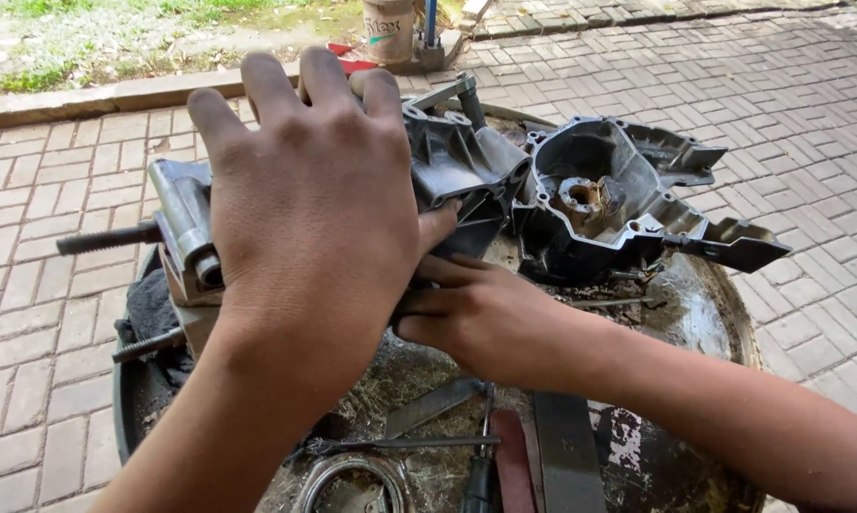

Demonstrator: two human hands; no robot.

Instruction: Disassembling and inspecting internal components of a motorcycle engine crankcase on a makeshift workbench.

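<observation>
While both hands work over a round, rusty metal tray (723,332) set on red brick paving (809,114), the left hand (310,204) lies spread, palm down, across the top of a grey cast-metal engine casing (457,161), fingers reaching over its far edge and gripping it. The right hand (476,318) comes in from the lower right and closes its fingers around the casing's near underside, just below the left thumb. The casing sits at the middle of the tray, slightly raised and tilted. From its left side stick out a silver cylindrical part (186,214) and a dark threaded stud (101,237); a second stud (143,345) shows lower down. Just to the right, touching or nearly touching it, rests a second, open crankcase half (618,204), hollow side up, with a brownish bearing seat in its middle. A dark rag (153,309) lies under the left end. Near the front of the tray lie flat metal bars (566,456), a screwdriver (481,475) and a coil of wire (348,475) among dry grass and grime. A strip of grass (115,28) runs along the far kerb.
</observation>
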